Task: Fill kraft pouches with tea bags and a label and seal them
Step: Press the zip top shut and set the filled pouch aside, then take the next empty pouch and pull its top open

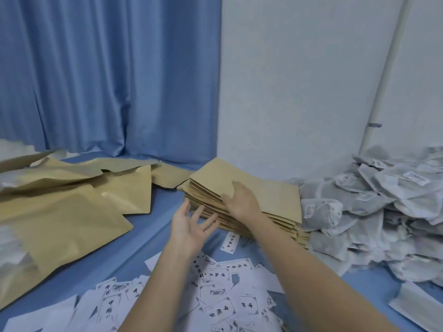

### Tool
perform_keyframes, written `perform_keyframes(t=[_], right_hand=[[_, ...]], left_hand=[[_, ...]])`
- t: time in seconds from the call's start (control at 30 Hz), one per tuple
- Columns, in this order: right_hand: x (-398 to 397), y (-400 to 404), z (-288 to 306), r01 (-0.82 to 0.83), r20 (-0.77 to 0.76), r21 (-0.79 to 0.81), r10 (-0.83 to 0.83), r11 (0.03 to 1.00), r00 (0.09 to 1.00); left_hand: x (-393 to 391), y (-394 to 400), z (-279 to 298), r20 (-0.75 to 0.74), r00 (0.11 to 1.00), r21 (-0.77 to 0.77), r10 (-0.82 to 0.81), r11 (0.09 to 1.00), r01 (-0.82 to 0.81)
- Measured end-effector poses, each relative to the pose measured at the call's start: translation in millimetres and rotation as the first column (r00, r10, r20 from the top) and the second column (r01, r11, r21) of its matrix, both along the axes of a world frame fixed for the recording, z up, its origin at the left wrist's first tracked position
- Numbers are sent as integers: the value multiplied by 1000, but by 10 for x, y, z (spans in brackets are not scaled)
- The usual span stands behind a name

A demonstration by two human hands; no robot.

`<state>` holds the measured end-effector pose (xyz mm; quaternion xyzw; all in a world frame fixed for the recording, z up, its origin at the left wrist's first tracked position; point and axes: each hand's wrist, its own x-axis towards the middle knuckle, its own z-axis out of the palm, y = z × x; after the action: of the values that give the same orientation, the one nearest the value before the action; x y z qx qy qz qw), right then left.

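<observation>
A neat stack of flat kraft pouches [271,195] stands mid-table. My right hand [239,198] rests on the top pouch near its front left corner, fingers spread flat. Just in front of the stack's left edge, my left hand [190,226] hovers palm up, fingers straight and holding nothing. A heap of white tea bags [383,207] lies to the right of the stack. Printed white labels [215,291] are scattered across the near table under my forearms.
Filled, puffed kraft pouches [72,207] pile up on the left over the blue table cover [148,238]. A blue curtain [107,75] and a white wall stand behind. One flat white sachet [417,305] lies at the front right corner.
</observation>
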<state>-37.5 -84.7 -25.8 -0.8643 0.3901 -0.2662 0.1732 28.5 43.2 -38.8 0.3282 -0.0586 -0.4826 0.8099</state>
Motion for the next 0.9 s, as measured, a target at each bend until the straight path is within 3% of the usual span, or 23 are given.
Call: perform_keyframes(t=[0.07, 0.13, 0.23, 0.3, 0.37, 0.47, 0.53, 0.67, 0.77, 0.83, 0.9], right_hand=[[-142, -171, -124, 35, -282, -114, -66, 993, 957], [-235, -252, -230, 38, -471, -112, -86, 993, 878], [-337, -211, -270, 2, -545, -221, -125, 975, 829], [-421, -83, -254, -76, -428, -454, -143, 888, 892], [-528, 63, -286, -71, -245, -700, -146, 711, 958], [-626, 251, -408, -14, 6, -829, 34, 559, 999], [-682, 360, -442, 21, 104, -848, 126, 529, 987], [-814, 592, -401, 64, 211, -842, 219, 535, 953], [-957, 756, -330, -110, 162, -748, 341, 654, 926], [-1083, 881, -187, -280, 146, -490, 395, 825, 907], [-1194, 993, 6, -319, 351, -124, 342, 940, 871]], left_hand=[[16, -47, -54, -6, 1000, 27, -13, 1000, 13], [22, -90, -87, -9, 1000, 32, -20, 999, 20], [-12, -143, -120, -8, 1000, 44, -28, 999, 29], [-79, -166, -113, 4, 999, 67, -45, 997, 45], [-171, -174, -81, 20, 998, 81, -65, 995, 63], [-330, -140, -2, 91, 990, 60, -110, 993, 105], [-449, -118, 62, 162, 980, 56, -120, 992, 113], [-626, -95, 155, 300, 954, 104, 15, 993, -48], [-720, -14, 148, 549, 826, 140, 129, 960, -244], [-808, 85, 149, 699, 686, 74, 204, 933, -353], [-903, 183, 189, 826, 504, -2, 253, 895, -446]])
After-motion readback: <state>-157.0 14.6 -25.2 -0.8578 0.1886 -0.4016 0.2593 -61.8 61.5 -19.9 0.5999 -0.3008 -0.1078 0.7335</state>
